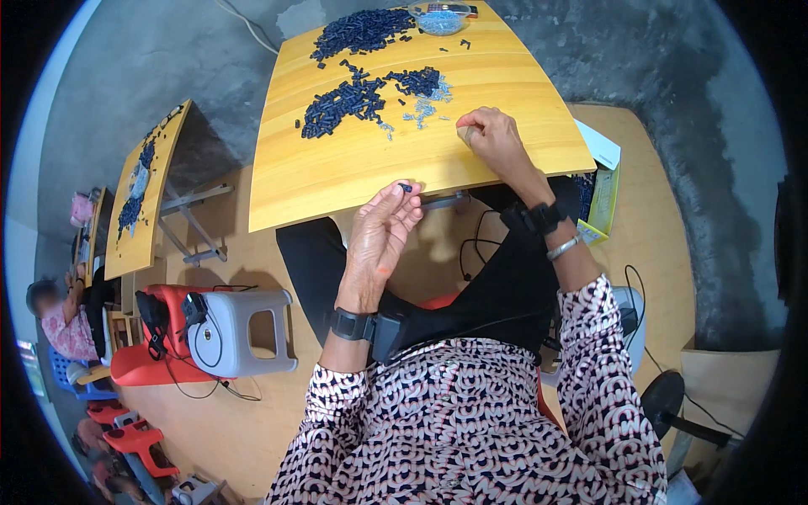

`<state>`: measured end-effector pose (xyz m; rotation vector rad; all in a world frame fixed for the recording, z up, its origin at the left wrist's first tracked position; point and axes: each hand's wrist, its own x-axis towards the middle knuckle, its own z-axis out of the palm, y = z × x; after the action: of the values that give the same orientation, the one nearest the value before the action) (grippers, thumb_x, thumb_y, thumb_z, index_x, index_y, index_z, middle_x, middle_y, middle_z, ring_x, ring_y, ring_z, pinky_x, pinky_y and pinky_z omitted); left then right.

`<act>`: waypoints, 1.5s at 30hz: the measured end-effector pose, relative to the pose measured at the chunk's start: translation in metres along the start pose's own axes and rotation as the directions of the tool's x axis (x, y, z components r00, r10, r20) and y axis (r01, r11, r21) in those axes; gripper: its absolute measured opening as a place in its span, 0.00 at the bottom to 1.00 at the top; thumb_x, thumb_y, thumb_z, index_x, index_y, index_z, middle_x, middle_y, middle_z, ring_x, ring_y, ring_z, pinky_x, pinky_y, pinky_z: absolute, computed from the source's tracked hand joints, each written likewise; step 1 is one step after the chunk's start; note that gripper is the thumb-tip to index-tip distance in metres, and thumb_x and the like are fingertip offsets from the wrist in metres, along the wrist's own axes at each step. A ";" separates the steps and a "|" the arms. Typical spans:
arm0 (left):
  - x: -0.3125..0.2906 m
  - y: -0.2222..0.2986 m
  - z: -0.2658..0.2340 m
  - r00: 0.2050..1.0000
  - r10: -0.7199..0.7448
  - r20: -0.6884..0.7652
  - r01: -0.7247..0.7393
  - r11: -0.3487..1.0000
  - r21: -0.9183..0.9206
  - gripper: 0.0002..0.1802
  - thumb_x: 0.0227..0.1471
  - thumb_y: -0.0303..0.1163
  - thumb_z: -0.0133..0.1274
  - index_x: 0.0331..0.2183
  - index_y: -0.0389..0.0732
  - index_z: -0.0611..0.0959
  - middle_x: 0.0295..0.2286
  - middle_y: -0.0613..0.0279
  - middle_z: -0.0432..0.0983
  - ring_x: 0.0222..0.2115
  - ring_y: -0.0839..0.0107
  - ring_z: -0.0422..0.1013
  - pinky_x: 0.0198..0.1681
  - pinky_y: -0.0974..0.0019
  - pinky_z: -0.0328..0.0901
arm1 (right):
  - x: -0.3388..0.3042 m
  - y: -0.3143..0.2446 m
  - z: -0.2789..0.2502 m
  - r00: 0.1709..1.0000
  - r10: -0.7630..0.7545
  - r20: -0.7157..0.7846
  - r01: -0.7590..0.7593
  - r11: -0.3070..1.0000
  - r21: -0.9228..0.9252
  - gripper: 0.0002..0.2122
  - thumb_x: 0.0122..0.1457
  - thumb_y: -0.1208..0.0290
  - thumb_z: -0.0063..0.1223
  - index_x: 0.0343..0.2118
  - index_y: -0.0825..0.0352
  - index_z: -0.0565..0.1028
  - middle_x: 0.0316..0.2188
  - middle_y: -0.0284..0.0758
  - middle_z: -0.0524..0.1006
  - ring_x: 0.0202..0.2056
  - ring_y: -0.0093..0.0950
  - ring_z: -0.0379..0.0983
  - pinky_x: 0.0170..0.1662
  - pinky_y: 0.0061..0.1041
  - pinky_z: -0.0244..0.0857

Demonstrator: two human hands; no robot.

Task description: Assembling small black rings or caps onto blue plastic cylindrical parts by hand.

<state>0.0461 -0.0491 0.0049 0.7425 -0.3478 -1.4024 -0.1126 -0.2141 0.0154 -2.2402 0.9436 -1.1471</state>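
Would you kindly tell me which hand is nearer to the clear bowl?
Right: the right hand is over the table, this side of the clear bowl and slightly right; the left hand is farther back, at the near edge.

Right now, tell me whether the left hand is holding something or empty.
Holding: a small dark piece shows pinched in the left hand.

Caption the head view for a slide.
Left-hand grip pinching a small dark piece, right-hand grip over a yellow table bearing heaps of dark pieces.

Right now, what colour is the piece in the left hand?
The piece is dark navy, nearly black; best seen in the head view.
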 end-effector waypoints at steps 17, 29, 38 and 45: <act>0.009 0.007 -0.011 0.999 0.039 -0.001 -0.039 0.997 -0.067 0.09 0.52 0.28 0.50 0.36 0.33 0.76 0.32 0.57 0.75 0.30 0.74 0.71 0.37 0.71 0.68 | 0.043 0.003 0.026 0.944 -0.096 0.315 0.138 0.984 -0.114 0.09 0.49 0.74 0.48 0.28 0.74 0.75 0.28 0.49 0.74 0.34 0.43 0.70 0.38 0.34 0.64; 0.009 0.004 -0.015 0.999 0.039 0.007 -0.038 0.996 -0.082 0.09 0.52 0.28 0.50 0.35 0.33 0.76 0.31 0.57 0.75 0.30 0.74 0.71 0.37 0.71 0.68 | 0.041 0.004 0.031 0.940 -0.077 0.332 0.121 0.986 -0.115 0.08 0.48 0.73 0.49 0.26 0.74 0.75 0.25 0.47 0.73 0.28 0.41 0.70 0.33 0.32 0.64; 0.008 0.005 -0.011 0.999 0.028 0.022 -0.024 0.985 -0.170 0.09 0.52 0.27 0.50 0.35 0.33 0.75 0.35 0.53 0.73 0.33 0.70 0.70 0.39 0.70 0.67 | 0.010 -0.038 0.007 0.922 0.149 0.358 -0.276 0.901 0.335 0.05 0.46 0.76 0.53 0.25 0.72 0.74 0.20 0.29 0.72 0.21 0.14 0.64 0.26 0.15 0.60; 0.005 0.005 -0.009 0.999 0.019 0.034 -0.013 0.984 -0.177 0.09 0.52 0.27 0.50 0.35 0.33 0.75 0.35 0.54 0.73 0.33 0.70 0.70 0.40 0.70 0.67 | -0.012 -0.062 0.011 0.915 0.150 0.375 -0.371 0.679 0.634 0.05 0.52 0.81 0.49 0.32 0.73 0.75 0.25 0.29 0.73 0.23 0.13 0.65 0.27 0.12 0.60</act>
<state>0.0561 -0.0513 0.0007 0.5688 -0.2527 -1.4127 -0.0860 -0.1631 0.0432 -1.5243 0.5472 -0.8090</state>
